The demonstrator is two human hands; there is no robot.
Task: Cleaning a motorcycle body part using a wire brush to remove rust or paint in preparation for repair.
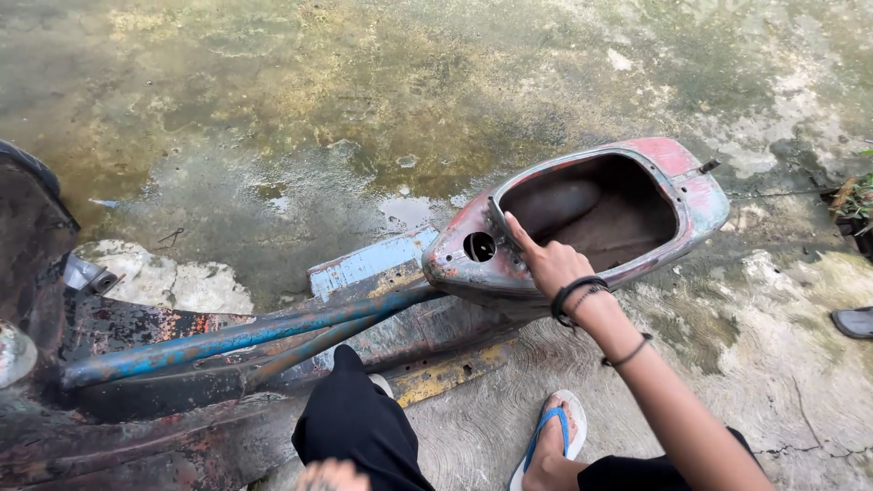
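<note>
Rusted metal with flaking red and pink paint makes up the scooter body shell [582, 218], which lies right of the frame's centre on a wet, stained concrete floor [318, 91]. Its hollow cavity faces up, dark and bare inside, and a round hole [478, 246] is cut in the narrow end at lower left. The right hand [546, 259] comes in from the lower right of the frame and rests on the shell's near rim just right of that hole, index finger stretched out and pointing up-left along the rim while the other fingers curl loosely over the edge; it grips nothing, only touches the metal. Black bands [575, 295] ring the wrist and a thinner one sits further up the forearm. From the shell's lower left end two blue-painted tubes [245, 338], chipped and rusty, run toward the left edge of the frame across a dark corroded floor panel [136, 418] with a yellowish strip along its near side. At the bottom edge, left of centre, a blurred bit of the left hand [332, 475] shows above a black-trousered knee [359, 418]; whether it is spread or closed cannot be told. A foot in a blue-strapped sandal [550, 436] stands on the concrete at bottom centre, near the panel. A puddle fills the upper left of the frame.
</note>
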